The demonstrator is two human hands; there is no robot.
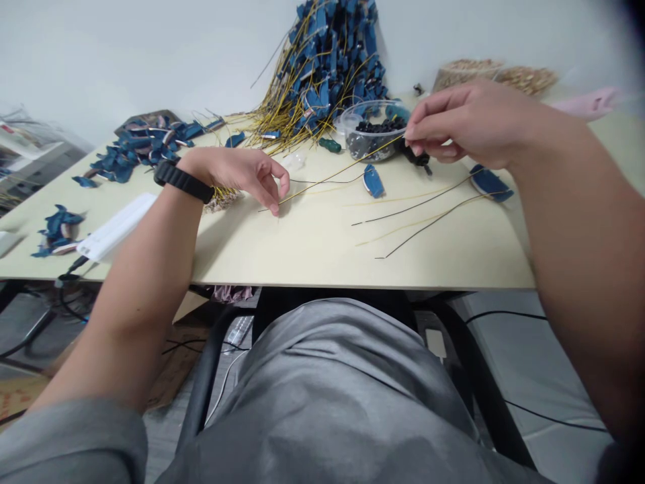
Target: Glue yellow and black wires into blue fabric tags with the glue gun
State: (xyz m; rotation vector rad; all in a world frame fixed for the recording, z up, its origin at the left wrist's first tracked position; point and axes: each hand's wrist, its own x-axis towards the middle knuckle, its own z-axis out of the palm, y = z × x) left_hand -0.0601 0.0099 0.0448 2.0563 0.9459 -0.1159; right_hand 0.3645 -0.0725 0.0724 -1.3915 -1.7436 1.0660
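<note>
A thin yellow wire (342,169) stretches slantwise above the table between my two hands. My left hand (244,176), with a black band on its wrist, pinches the lower end between thumb and finger. Farther right and higher, my right hand (466,124) has its fingertips closed on the upper end. Beneath the wire lies a small blue piece (373,180) with a dark lead running left. Under my right hand's wrist is another blue piece (490,183); black and yellow leads trail from it toward the table's front edge.
A tall heap of blue pieces with yellow wires (327,67) leans against the wall. Beside it stands a clear tub of black parts (377,134). More blue pieces (131,148) and a white box (115,228) lie left. Behind my right hand are containers of small tan parts (527,79).
</note>
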